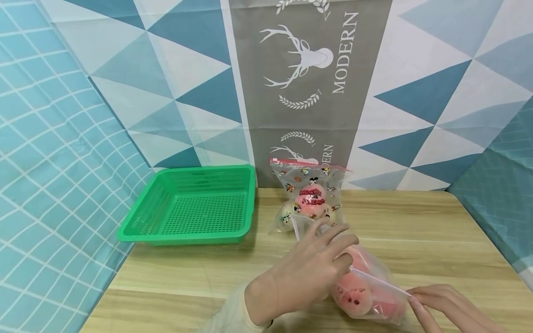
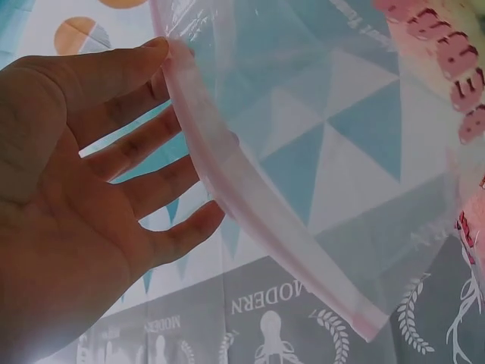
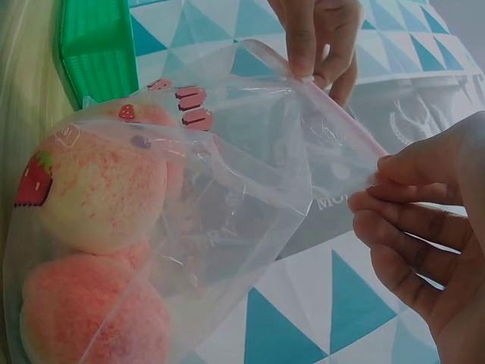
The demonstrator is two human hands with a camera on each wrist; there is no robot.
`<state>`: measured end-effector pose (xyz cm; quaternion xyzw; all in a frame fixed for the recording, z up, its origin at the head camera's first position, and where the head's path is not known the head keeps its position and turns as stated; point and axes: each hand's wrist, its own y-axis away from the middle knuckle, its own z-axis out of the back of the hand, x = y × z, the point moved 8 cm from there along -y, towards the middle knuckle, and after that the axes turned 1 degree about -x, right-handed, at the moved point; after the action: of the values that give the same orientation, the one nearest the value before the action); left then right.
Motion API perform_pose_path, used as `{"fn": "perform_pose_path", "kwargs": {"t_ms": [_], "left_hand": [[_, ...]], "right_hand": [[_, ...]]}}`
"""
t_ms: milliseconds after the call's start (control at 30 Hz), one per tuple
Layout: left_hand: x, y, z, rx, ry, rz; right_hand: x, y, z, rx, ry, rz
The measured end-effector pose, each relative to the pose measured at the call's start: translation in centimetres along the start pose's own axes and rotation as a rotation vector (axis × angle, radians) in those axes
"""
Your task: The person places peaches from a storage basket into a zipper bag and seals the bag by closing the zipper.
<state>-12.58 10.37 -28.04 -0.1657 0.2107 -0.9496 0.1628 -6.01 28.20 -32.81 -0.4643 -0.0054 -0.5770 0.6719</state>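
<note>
A clear zip bag (image 1: 385,277) with pinkish peaches (image 1: 353,300) in it lies on the table in front of me. My left hand (image 1: 304,275) pinches its whitish zip strip (image 2: 250,182) between thumb and index finger, the other fingers spread behind the strip in the left wrist view. At the strip's right end my right hand (image 1: 451,307) pinches the edge with thumb and fingertips. Between both hands the strip is stretched, as the right wrist view shows. Red strawberry prints (image 3: 34,180) mark the bag, and two large peaches (image 3: 98,318) show through it.
Behind the bag, a second zip bag (image 1: 338,185) with a red strip and cartoon prints stands against the patterned backdrop (image 1: 200,92), holding several fruits. A green plastic basket (image 1: 185,238) sits at the back left of the wooden table (image 1: 187,282).
</note>
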Motion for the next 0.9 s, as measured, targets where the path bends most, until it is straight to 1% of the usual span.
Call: {"fn": "perform_pose_path", "kwargs": {"t_ms": [100, 267, 300, 400, 467, 533, 567, 633, 700, 733, 800, 900], "left_hand": [[0.3, 0.1, 0.1, 0.017, 0.004, 0.013], [0.8, 0.4, 0.2, 0.044, -0.008, 0.033], [0.9, 0.5, 0.3, 0.044, -0.016, 0.038], [1.2, 0.5, 0.5, 0.019, 0.008, 0.047], [1.4, 0.5, 0.7, -0.002, 0.018, 0.055], [1.6, 0.6, 0.8, -0.012, 0.023, 0.066], [1.8, 0.6, 0.9, -0.011, 0.017, 0.072], [2.0, 0.6, 1.0, -0.002, 0.004, 0.081], [2.2, 0.7, 1.0, 0.007, -0.004, 0.087], [2.3, 0.7, 1.0, 0.007, -0.001, 0.089], [2.6, 0.8, 1.0, -0.009, 0.018, 0.092], [3.0, 1.0, 1.1, -0.053, 0.044, 0.095]], "right_hand": [[0.0, -0.1, 0.3, -0.028, -0.011, 0.000], [-0.1, 0.0, 0.7, -0.044, -0.061, 0.031], [-0.2, 0.1, 0.7, -0.041, -0.054, 0.031], [-0.3, 0.2, 1.1, -0.065, -0.070, 0.070], [-0.5, 0.3, 1.3, -0.077, -0.070, 0.072], [-0.7, 0.4, 1.6, -0.082, -0.061, 0.053], [-0.8, 0.4, 1.6, -0.083, -0.048, 0.029], [-1.1, 0.4, 1.8, -0.085, -0.012, -0.028], [-1.0, 0.4, 1.9, -0.087, -0.003, -0.043], [-1.0, 0.4, 2.0, -0.086, 0.012, -0.068], [-1.0, 0.3, 2.1, -0.095, 0.001, -0.075], [-1.1, 0.2, 2.2, -0.090, -0.010, -0.081]]}}
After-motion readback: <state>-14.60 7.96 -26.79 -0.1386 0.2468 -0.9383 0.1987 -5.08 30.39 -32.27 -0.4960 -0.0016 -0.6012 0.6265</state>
